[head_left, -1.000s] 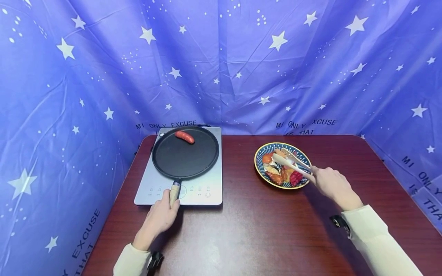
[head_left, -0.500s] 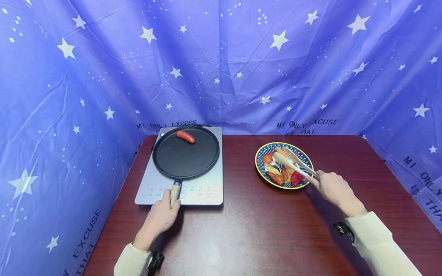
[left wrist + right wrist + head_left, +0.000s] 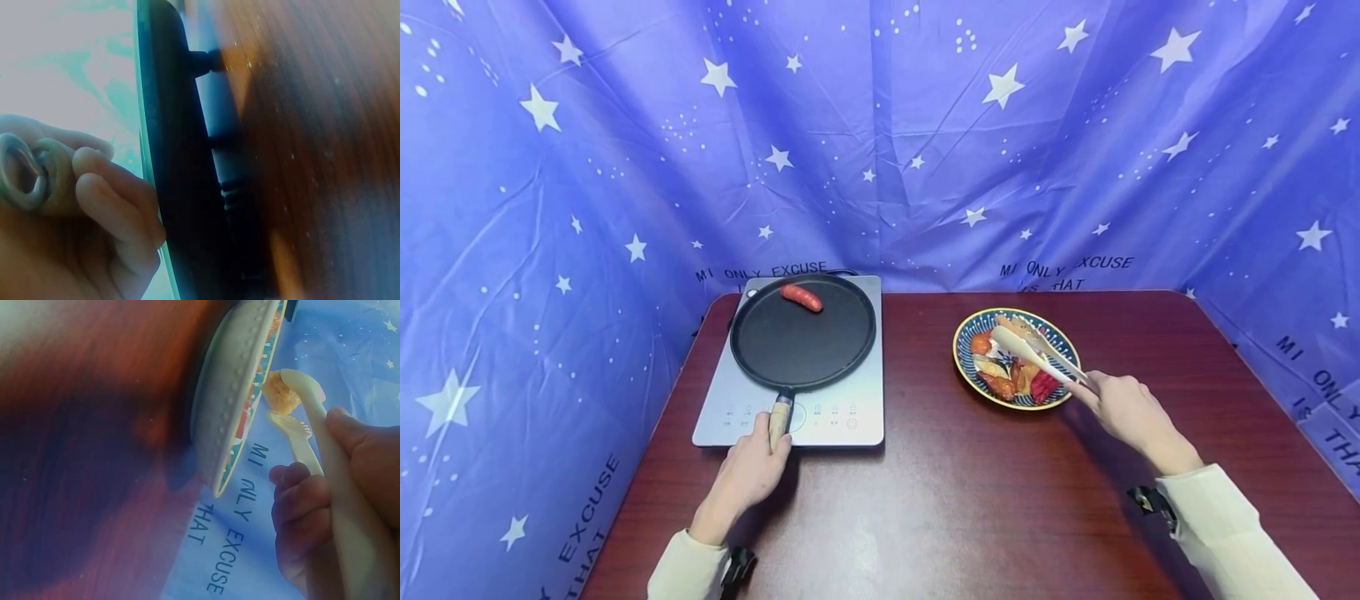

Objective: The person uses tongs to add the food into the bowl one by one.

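My left hand (image 3: 748,471) grips the wooden handle (image 3: 780,421) of a round black frying pan (image 3: 801,350). A red scored sausage (image 3: 802,297) lies near the pan's far edge. On the right, my right hand (image 3: 1135,417) holds pale tongs (image 3: 1033,356) over a blue patterned plate (image 3: 964,379) with a yellow rim. In the right wrist view the tong tips stand on either side of a golden-brown piece of food (image 3: 280,394) at the plate's rim. The left wrist view shows fingers curled round the handle, whose end carries a metal ring (image 3: 22,172).
Under the pan is a silver induction cooker (image 3: 835,425) with touch controls. Several other foods lie on the plate, among them a dark red piece (image 3: 1043,386) and a brown glazed piece (image 3: 997,385). A blue starry curtain (image 3: 917,208) hangs behind the reddish wooden table (image 3: 917,483).
My right hand has shifted slightly to the right with the tongs, whose tips stay over the plate. The left hand, pan and sausage stay in place.
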`<control>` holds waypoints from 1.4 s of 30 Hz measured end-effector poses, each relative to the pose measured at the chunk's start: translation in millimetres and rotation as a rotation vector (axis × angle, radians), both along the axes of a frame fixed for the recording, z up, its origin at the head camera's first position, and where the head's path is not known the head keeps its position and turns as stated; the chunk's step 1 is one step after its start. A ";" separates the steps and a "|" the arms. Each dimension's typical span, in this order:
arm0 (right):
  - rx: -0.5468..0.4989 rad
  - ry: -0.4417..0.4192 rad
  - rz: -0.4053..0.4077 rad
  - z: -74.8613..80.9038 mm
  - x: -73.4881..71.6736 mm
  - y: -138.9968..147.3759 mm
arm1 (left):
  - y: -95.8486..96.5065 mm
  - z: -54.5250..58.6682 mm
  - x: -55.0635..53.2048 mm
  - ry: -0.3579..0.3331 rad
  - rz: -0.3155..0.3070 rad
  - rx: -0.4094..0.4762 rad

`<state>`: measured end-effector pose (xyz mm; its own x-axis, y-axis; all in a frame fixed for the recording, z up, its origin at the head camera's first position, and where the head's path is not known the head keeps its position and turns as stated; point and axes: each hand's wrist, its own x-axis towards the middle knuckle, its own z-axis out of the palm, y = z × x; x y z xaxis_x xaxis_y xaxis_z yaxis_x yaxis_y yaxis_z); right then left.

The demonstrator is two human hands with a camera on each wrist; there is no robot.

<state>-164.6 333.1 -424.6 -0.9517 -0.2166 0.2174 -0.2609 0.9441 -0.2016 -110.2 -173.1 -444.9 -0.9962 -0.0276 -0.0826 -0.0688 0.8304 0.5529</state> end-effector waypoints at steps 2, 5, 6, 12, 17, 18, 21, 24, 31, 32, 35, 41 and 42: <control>-0.006 0.003 0.007 0.8 0.4 -0.2 | 0.1 -0.2 0.3 0.001 0.001 -0.001; -0.010 0.000 0.017 2.3 0.8 -1.0 | 0.4 -0.5 0.8 0.001 0.003 -0.003; -0.011 -0.001 0.021 3.0 0.9 -1.6 | 0.5 -0.5 1.0 0.000 0.003 -0.003; -0.016 0.016 0.040 7.6 0.9 -5.2 | 0.6 -0.6 1.0 -0.005 0.006 0.002; -0.019 0.024 0.053 12.5 0.1 -7.8 | 0.1 -0.1 0.7 -0.004 0.006 -0.001; -0.019 0.022 0.055 13.3 -0.1 -8.2 | 0.1 -0.2 0.7 -0.004 0.006 -0.001; -0.016 0.003 0.059 15.1 -0.2 -9.1 | 0.4 -0.2 0.8 -0.005 0.007 -0.002; -0.012 -0.014 0.060 15.2 0.1 -8.9 | 0.8 -0.4 1.2 -0.001 0.007 -0.002; -0.017 -0.002 0.065 16.6 -0.6 -8.9 | 0.6 0.5 1.5 0.011 0.005 -0.003; -0.017 -0.005 0.064 16.7 -0.8 -8.9 | 0.6 0.4 1.4 0.012 0.004 -0.003; -0.017 -0.018 0.062 16.8 -0.6 -9.1 | 0.9 0.5 1.5 0.013 0.003 -0.002; -0.012 -0.033 0.051 15.3 -0.6 -9.5 | 1.4 1.1 1.7 0.009 0.006 0.001; -0.012 -0.032 0.051 15.4 -0.8 -9.7 | 1.3 1.1 1.5 0.010 0.005 -0.001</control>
